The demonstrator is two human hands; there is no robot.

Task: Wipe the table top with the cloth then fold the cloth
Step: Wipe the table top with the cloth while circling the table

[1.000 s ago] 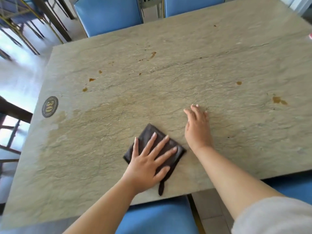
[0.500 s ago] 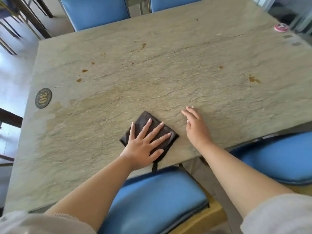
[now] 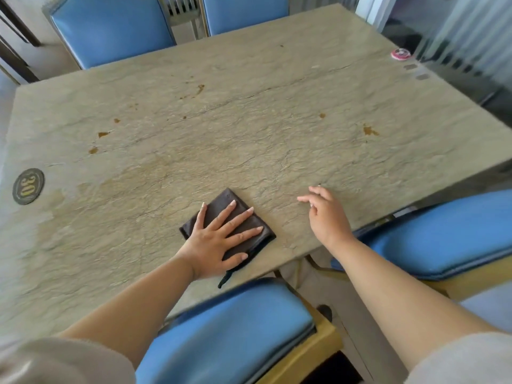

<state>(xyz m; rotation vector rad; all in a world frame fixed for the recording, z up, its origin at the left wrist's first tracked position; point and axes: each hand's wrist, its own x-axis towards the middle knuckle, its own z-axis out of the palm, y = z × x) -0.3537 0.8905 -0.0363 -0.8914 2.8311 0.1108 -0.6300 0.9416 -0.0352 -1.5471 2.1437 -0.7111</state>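
Observation:
A dark brown cloth (image 3: 221,203), folded into a small square, lies near the front edge of the stone table top (image 3: 249,120). My left hand (image 3: 219,239) lies flat on the cloth with its fingers spread, pressing it down and covering much of it. A thin loop of the cloth hangs over the table's edge. My right hand (image 3: 324,214) hovers just right of the cloth, fingers loosely apart, holding nothing. Brown stains dot the table's left, middle and right.
A round dark tag marked 30 (image 3: 28,186) sits at the table's left edge. A small red and white disc (image 3: 400,54) lies at the far right corner. Blue chairs (image 3: 227,333) stand at the near side and two more (image 3: 110,29) at the far side.
My right hand has lifted off the table and moved a little right of the cloth. My left hand stays flat on the cloth. The view has pulled back.

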